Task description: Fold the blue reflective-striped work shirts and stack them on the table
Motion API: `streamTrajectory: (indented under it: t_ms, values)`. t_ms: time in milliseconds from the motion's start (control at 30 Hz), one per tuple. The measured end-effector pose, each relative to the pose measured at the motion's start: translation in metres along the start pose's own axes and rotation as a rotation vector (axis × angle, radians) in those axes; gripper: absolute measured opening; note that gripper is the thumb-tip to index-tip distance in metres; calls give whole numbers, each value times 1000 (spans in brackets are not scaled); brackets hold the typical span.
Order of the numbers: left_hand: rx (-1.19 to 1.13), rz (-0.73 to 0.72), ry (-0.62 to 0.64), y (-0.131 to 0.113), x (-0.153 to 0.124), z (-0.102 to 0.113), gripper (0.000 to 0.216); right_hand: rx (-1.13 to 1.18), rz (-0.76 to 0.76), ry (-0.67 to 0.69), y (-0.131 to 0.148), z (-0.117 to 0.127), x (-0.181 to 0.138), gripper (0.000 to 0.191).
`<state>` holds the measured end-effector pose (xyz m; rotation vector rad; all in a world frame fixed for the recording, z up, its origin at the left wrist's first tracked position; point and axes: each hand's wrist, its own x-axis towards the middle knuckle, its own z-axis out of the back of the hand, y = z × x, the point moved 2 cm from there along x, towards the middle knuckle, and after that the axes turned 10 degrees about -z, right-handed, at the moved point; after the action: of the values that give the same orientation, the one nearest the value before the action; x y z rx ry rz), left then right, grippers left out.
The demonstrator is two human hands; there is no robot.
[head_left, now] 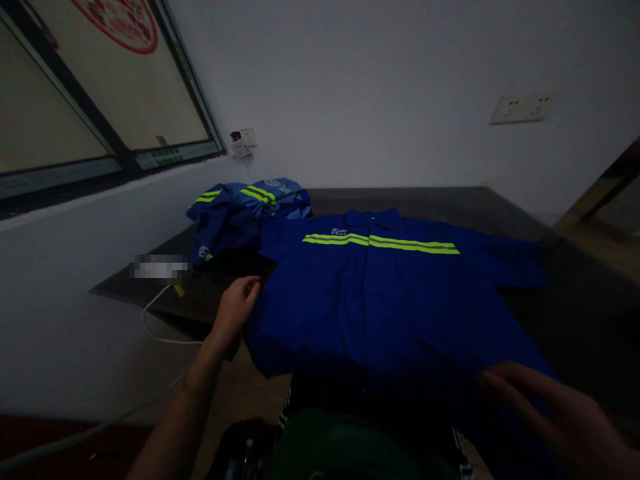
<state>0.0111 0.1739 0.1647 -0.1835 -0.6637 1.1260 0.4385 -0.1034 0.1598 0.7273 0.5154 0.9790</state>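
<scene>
A blue work shirt (380, 293) with a yellow-green reflective stripe across the chest lies spread flat on a dark table (575, 293). My left hand (239, 305) pinches the shirt's left edge with curled fingers. At the lower right, my right hand (550, 407) lies on the shirt's hem, its fingers stretched out flat. The room is dim.
A heap of similar blue garments (240, 210) with reflective stripes lies at the table's far left corner. A white cable (155, 327) hangs off the left edge. A window (100, 100) and wall sockets (523, 107) sit on the white walls. Dark clothing (340, 440) shows below.
</scene>
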Motion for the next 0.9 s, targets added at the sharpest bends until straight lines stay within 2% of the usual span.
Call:
streamTrajectory:
  t_ms: [67,133,200,267,333,400,533,767,833,900]
  values:
    - [-9,55,101,6,40,-21,36,-47,240,99,46,-32,18,34]
    - [-44,125,185,10,73,-40,33,-81,447,79,86,-68,32,29]
    - [-70,184,233,13,97,-53,30,-200,598,93,111,-103,41,30]
    - [-90,225,256,15,113,-60,31,-363,647,121,122,-131,48,43]
    - [-118,263,269,18,121,-64,38,-498,629,157,123,-148,52,59]
    - [-145,281,267,21,124,-66,43,-563,606,185,121,-154,54,67]
    - [-186,264,252,23,128,-69,38,-579,594,199,118,-153,54,71]
    - [-149,196,-7,29,134,-65,29,-564,587,232,118,-149,52,72]
    - [-112,137,-38,32,131,-63,27,-561,592,237,116,-147,51,70]
    - [-42,62,-18,34,127,-63,24,-566,595,251,114,-145,50,69]
